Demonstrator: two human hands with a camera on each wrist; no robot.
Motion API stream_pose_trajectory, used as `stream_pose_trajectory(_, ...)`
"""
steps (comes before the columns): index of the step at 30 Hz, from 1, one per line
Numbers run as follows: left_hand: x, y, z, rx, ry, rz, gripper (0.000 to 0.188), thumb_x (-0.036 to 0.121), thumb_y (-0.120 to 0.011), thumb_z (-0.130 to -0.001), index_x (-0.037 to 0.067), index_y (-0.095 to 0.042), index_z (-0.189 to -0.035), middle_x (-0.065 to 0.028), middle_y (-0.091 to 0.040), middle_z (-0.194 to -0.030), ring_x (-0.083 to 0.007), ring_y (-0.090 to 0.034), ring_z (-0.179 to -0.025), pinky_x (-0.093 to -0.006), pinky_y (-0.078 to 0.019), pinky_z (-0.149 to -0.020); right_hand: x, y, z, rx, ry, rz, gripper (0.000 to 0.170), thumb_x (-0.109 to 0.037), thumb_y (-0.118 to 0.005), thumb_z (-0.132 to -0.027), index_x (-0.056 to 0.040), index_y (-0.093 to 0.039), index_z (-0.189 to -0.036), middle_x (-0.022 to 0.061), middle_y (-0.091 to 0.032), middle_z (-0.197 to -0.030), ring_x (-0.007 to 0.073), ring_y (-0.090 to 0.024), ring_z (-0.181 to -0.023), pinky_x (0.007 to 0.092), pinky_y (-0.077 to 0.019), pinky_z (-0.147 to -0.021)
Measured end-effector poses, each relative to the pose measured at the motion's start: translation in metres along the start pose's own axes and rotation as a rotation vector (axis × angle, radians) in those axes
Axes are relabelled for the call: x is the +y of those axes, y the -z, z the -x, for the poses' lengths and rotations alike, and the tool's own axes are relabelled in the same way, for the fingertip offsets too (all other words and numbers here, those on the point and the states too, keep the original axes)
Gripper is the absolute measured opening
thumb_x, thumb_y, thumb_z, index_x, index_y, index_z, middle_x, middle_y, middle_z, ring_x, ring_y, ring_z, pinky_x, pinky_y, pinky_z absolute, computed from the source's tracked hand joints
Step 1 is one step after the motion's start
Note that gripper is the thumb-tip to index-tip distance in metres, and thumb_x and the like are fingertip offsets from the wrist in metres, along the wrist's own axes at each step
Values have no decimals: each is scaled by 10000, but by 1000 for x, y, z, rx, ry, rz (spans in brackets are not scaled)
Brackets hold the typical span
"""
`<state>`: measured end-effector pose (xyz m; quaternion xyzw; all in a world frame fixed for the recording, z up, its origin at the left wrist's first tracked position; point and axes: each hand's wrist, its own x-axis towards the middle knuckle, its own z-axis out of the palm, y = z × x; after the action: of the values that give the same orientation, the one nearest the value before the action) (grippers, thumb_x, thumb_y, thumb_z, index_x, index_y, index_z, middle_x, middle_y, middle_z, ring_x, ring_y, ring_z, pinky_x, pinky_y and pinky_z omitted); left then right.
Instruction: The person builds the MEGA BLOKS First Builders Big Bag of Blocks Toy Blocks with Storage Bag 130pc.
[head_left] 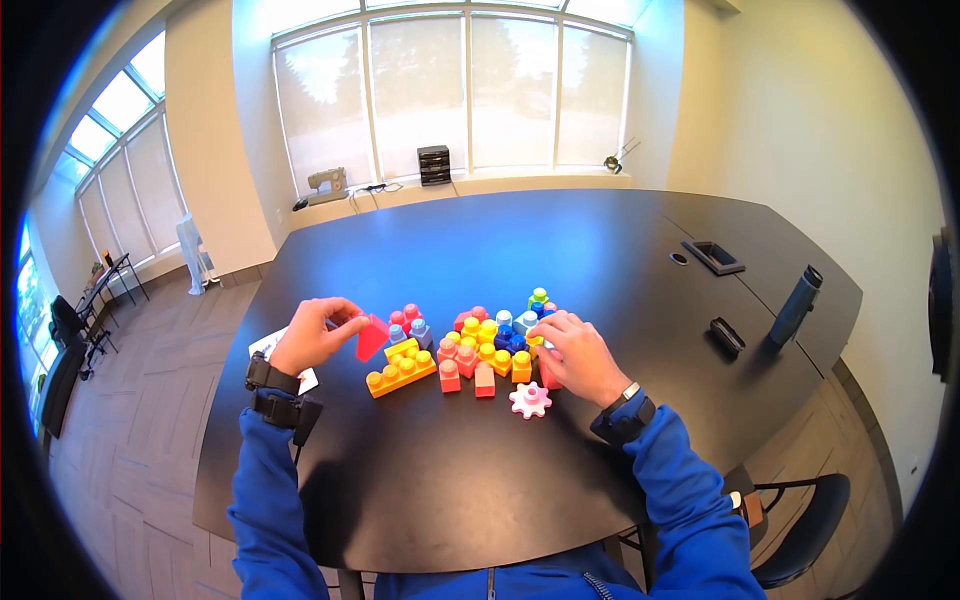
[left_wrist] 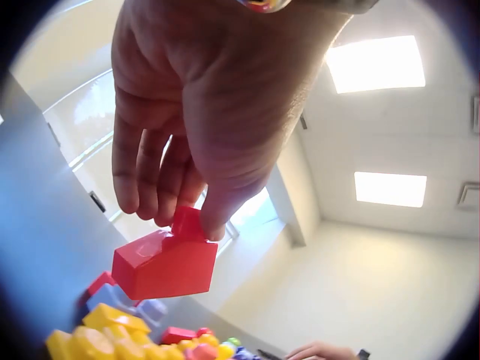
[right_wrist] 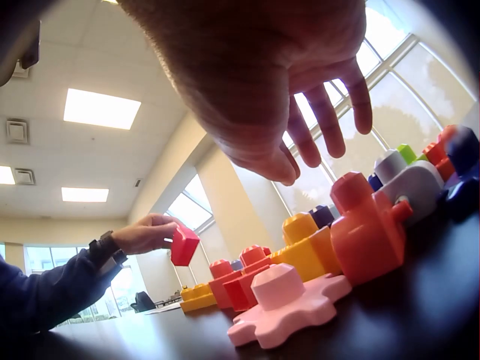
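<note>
My left hand (head_left: pixel 308 340) pinches a red slant-sided toy block (head_left: pixel 372 338) by its stud, between thumb and fingertips. In the left wrist view the red block (left_wrist: pixel 166 266) hangs stud up, above the other blocks. My right hand (head_left: pixel 582 360) is over the right side of the block pile, nothing in its grip. Its fingers (right_wrist: pixel 328 131) reach down loosely in the right wrist view, above an orange-red block (right_wrist: pixel 364 232). A pink gear-shaped piece (head_left: pixel 530 400) lies in front of that hand. Near the left hand sits a long yellow block (head_left: pixel 402 374).
Several red, yellow, blue and white blocks crowd the middle of the dark table (head_left: pixel 450 480). Farther right stand a dark bottle (head_left: pixel 797 306) and a black case (head_left: pixel 727 337). White paper (head_left: pixel 268 345) lies by my left wrist. A chair (head_left: pixel 810 530) is at the lower right.
</note>
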<state>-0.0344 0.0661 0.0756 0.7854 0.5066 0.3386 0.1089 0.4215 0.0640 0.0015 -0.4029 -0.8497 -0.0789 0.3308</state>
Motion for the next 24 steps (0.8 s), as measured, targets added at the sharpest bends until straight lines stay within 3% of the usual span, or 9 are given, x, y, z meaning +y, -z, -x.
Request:
stream_pose_trajectory(3,34,8,9,-19,15,75,298,272,-842,-1063,-23,-841,-1106,-101,-831,-916,-150,-747,-792,-332,-624,-784,1,-2,0,-1,3,4,196,-173,-753,-1035,-110,-759,-1221,106,-728,-1232,339,-688,-1223,479,-554,-1005)
stream_pose_trajectory(6,54,-2,25,-113,-95,124,253,237,-871,-1039,-9,-827,-1075,-76,-798,-880,-138,-728,-792,-315,-614,-774,0,-1,0,6,8,-1,197,-172,-753,-1033,-107,-760,-1219,110,-731,-1230,339,-693,-1216,478,-558,-998)
stream_pose_trajectory(9,61,-30,47,-181,-286,3,263,276,-863,-1026,15,-826,-1026,-147,-798,-902,-286,-770,-788,-398,-613,-742,0,2,-3,10,6,-19,186,-164,-749,-1036,-103,-760,-1211,118,-738,-1207,343,-701,-1196,488,-561,-995)
stream_pose_trajectory(11,70,-43,60,-290,-217,-30,266,281,-842,-1021,17,-818,-1004,-171,-799,-926,-361,-771,-846,-451,-614,-772,2,3,-7,47,15,-37,171,-174,-755,-1041,-121,-762,-1203,86,-743,-1228,333,-697,-1146,483,-563,-989)
stream_pose_trajectory(16,54,-70,72,-358,-256,-123,250,285,-815,-1028,44,-796,-1094,-156,-795,-1029,-351,-765,-988,-453,-610,-890,-4,19,-40,-33,38,-61,171,-176,-737,-1053,-121,-763,-1213,88,-755,-1216,345,-707,-1134,496,-573,-970)
stream_pose_trajectory(22,44,-79,72,-340,-230,-27,293,319,-840,-1012,45,-789,-1101,-144,-786,-1032,-345,-760,-985,-449,-605,-900,-8,5,-92,-40,131,-64,191,-202,-701,-1065,-111,-756,-1224,109,-760,-1198,370,-720,-1131,519,-587,-971)
stream_pose_trajectory(24,40,-81,72,-324,-242,-18,299,324,-844,-1012,48,-787,-1115,-143,-782,-1028,-345,-756,-985,-449,-604,-897,-17,-14,-120,-197,166,-96,199,-207,-702,-1075,-93,-745,-1232,116,-767,-1202,386,-725,-1139,501,-587,-997)
